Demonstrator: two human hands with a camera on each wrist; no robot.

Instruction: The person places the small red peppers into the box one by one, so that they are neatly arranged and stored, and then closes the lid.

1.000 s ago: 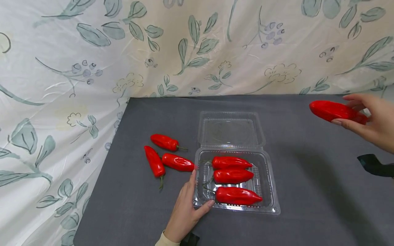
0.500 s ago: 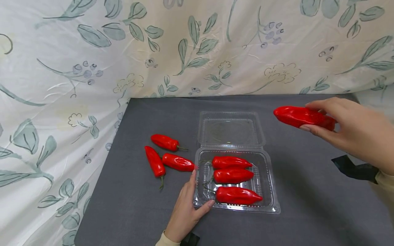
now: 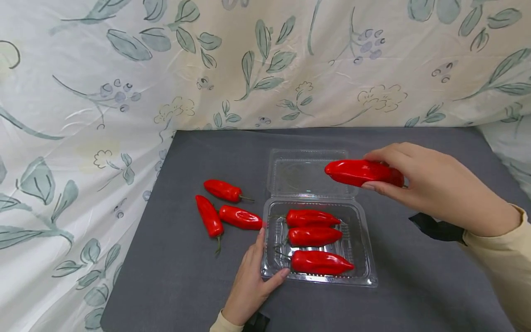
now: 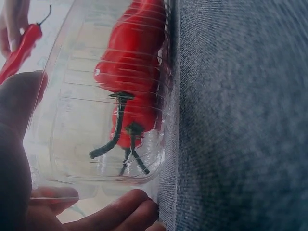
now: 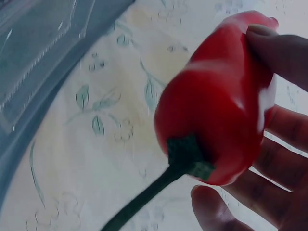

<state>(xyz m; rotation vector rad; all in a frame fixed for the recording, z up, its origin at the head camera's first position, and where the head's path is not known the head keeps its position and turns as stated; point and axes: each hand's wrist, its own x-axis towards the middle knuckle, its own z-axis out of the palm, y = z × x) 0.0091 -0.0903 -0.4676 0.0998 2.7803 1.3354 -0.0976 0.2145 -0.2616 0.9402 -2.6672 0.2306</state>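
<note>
- Three loose peppers lie on the grey table (image 3: 166,276), toward its left edge: the left pepper (image 3: 209,216) has its stem toward the near edge, the far pepper (image 3: 221,191) has its stem to the right, and the third pepper (image 3: 240,217) has its tip to the right, by the container (image 3: 360,240).
- One left hand (image 3: 246,281): unclenched, thumb and fingers resting against the container's near left corner.
- Three peppers in the container, a back pepper (image 3: 313,217), a middle pepper (image 3: 315,236) and a front pepper (image 3: 321,263): stems left, tips right, long axes roughly along the table's far edge.
- One lid (image 3: 298,173), folded back toward the far edge.
- One held pepper (image 3: 352,172), raised, crossing the lid's right edge in the head view: tip left, stem end right, long axis nearly parallel to the far edge.
- One right hand (image 3: 431,184), grasping the held pepper between thumb and fingers.
</note>
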